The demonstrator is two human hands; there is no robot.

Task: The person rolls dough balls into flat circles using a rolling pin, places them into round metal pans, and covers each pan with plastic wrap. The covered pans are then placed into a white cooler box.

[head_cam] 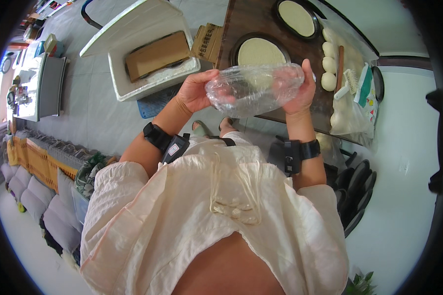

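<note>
Between both hands a clear plastic film cover (253, 90) with a gathered rim is stretched. My left hand (197, 90) holds its left end, with the fingers inside the film. The other end is spread over the fingers of my right hand (301, 90), the thumb pointing up outside it. Just beyond the film, a round black pan (234, 49) holds a flat disc of pale dough (261, 52). Farther back on the dark wooden table (240, 22) a second black pan (315, 27) holds another dough disc (296, 18).
Dough balls (329, 82) line the table's right side, some under plastic sheeting, beside a wooden rolling pin (340, 64) and a white dough docker (350, 81). An open foam box (120, 86) containing cardboard (158, 55) stands at left. Black pans (360, 177) are stacked at lower right.
</note>
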